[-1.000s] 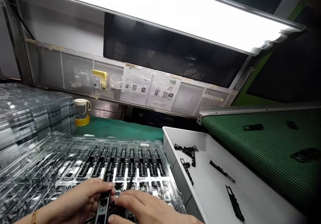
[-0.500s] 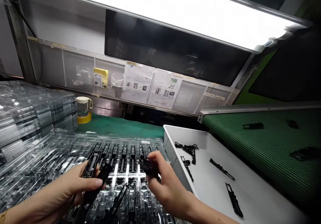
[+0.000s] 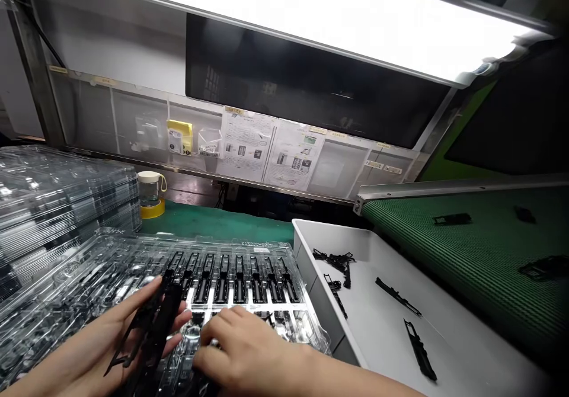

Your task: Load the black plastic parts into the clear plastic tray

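Left hand (image 3: 95, 346) pinches black frames (image 3: 149, 332); right hand (image 3: 242, 349), fingers curled, presses the clear tray (image 3: 80, 278), probably seating a part.

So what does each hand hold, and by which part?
Left hand holds long black plastic frames by their lower ends. Right hand holds nothing visible, resting on the clear plastic tray.

No legible txt on wall sheets (image 3: 267, 154)

left hand (image 3: 84, 349): wrist cut off | right hand (image 3: 249, 355): hides tray pockets (image 3: 284, 326)
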Available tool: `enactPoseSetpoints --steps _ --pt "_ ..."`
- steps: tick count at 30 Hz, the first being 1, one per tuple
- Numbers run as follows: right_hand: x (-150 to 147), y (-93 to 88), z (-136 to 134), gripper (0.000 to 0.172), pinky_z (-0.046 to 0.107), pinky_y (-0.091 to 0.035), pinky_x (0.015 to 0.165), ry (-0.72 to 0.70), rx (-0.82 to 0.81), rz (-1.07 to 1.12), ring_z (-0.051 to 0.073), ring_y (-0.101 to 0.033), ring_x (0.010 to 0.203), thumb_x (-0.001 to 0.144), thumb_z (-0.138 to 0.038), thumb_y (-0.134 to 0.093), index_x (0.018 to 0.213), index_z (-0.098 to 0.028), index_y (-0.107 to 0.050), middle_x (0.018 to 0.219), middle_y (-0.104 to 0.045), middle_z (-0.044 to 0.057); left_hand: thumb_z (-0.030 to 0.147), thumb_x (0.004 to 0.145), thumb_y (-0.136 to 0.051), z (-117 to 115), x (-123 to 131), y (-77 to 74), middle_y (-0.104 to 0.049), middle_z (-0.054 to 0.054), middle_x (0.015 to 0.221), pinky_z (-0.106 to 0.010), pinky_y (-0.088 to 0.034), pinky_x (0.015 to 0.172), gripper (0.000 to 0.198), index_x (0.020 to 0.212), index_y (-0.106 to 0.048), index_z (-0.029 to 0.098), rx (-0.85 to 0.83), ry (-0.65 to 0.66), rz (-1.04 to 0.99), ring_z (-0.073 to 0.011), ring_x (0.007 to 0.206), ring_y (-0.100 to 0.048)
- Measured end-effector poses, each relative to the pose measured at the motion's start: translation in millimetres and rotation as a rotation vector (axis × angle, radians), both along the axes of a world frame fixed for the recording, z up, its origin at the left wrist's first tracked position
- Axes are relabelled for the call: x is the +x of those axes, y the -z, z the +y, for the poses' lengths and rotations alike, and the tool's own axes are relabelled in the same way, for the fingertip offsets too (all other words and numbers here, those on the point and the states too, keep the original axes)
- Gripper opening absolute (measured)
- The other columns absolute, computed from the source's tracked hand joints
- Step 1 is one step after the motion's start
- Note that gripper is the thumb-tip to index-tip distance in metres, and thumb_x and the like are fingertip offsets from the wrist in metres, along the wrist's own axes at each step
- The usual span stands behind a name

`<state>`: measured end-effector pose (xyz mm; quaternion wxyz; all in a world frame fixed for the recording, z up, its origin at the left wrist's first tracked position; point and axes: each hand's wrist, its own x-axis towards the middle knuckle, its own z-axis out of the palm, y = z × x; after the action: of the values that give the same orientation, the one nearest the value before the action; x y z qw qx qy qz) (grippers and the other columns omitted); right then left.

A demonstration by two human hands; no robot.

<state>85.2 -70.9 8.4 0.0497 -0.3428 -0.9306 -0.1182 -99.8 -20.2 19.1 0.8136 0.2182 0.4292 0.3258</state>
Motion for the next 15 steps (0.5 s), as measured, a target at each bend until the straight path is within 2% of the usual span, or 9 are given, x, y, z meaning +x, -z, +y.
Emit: enactPoseSetpoints --steps 3,6,8,9,10,12,15 --pt "6.5 -22.6 -5.8 0.028 0.027 -0.040 0.063 0.267 -0.306 0.382 0.016 -0.046 0.076 0.062 -0.019 -0.050 0.090 -0.016 -0.049 0.089 -0.049 0.005 0.014 0.058 -0.069 1.5 -3.5 2.5 -0.062 -0.010 0.087 -0.024 -0.052 0.067 0.049 0.100 -0.044 0.012 -0.004 -0.026 0.003 -0.0190 0.080 -0.058" --pt "6.4 -36.5 -9.0 0.018 0.026 -0.041 0.062 0.565 -0.738 1.007 0.012 -0.050 0.068 0.068 -0.015 -0.042 0.085 -0.017 -0.045 0.074 -0.048 0.001 0.013 0.055 -0.071 -1.2 -0.8 2.4 -0.061 -0.008 0.089 -0.020 -0.051 0.061 0.055 0.101 -0.041 0.013 0.034 0.033 0.049 -0.0177 0.076 -0.058" --pt "0.6 -37.8 -8.3 0.014 0.024 -0.041 0.056 0.653 -0.965 1.372 0.011 -0.051 0.061 0.069 -0.017 -0.041 0.083 -0.016 -0.043 0.070 -0.047 -0.001 0.021 0.059 -0.068 -6.4 6.4 -1.6 -0.059 -0.006 0.095 -0.020 -0.051 0.062 0.051 0.103 -0.043 0.017 0.076 0.083 0.053 -0.0183 0.079 -0.058" --pt "-3.3 -36.9 -7.5 0.015 0.024 -0.041 0.055 0.654 -1.036 1.484 0.011 -0.052 0.060 0.068 -0.017 -0.041 0.083 -0.015 -0.042 0.071 -0.048 0.000 0.025 0.062 -0.066 -9.7 11.2 -4.5 -0.058 -0.005 0.099 -0.021 -0.051 0.066 0.047 0.104 -0.043 0.018 0.107 0.098 0.037 -0.0189 0.083 -0.056" --pt "-7.4 -35.8 -6.7 0.017 0.024 -0.041 0.054 0.650 -1.070 1.543 0.011 -0.052 0.060 0.067 -0.016 -0.042 0.084 -0.015 -0.043 0.074 -0.049 0.000 0.028 0.065 -0.063 -13.0 16.4 -7.5 -0.056 -0.004 0.102 -0.023 -0.050 0.070 0.045 0.104 -0.043 0.020 0.146 0.109 0.011 -0.0199 0.089 -0.054" --pt "-14.1 -35.0 -6.1 0.017 0.023 -0.040 0.052 0.649 -1.095 1.520 0.010 -0.050 0.058 0.067 -0.017 -0.043 0.084 -0.015 -0.046 0.072 -0.049 0.000 0.029 0.068 -0.060 -18.3 26.2 -12.0 -0.053 -0.002 0.107 -0.029 -0.049 0.076 0.044 0.107 -0.041 0.024 0.244 0.117 -0.020 -0.0227 0.097 -0.049" --pt "-15.1 -40.8 -9.6 0.013 0.021 -0.037 0.051 0.592 -1.017 1.197 0.008 -0.043 0.055 0.069 -0.020 -0.043 0.078 -0.015 -0.049 0.063 -0.046 -0.002 0.023 0.064 -0.064 -19.9 33.2 -11.1 -0.057 -0.003 0.101 -0.034 -0.049 0.074 0.050 0.108 -0.039 0.023 0.335 0.107 0.020 -0.0258 0.093 -0.051"
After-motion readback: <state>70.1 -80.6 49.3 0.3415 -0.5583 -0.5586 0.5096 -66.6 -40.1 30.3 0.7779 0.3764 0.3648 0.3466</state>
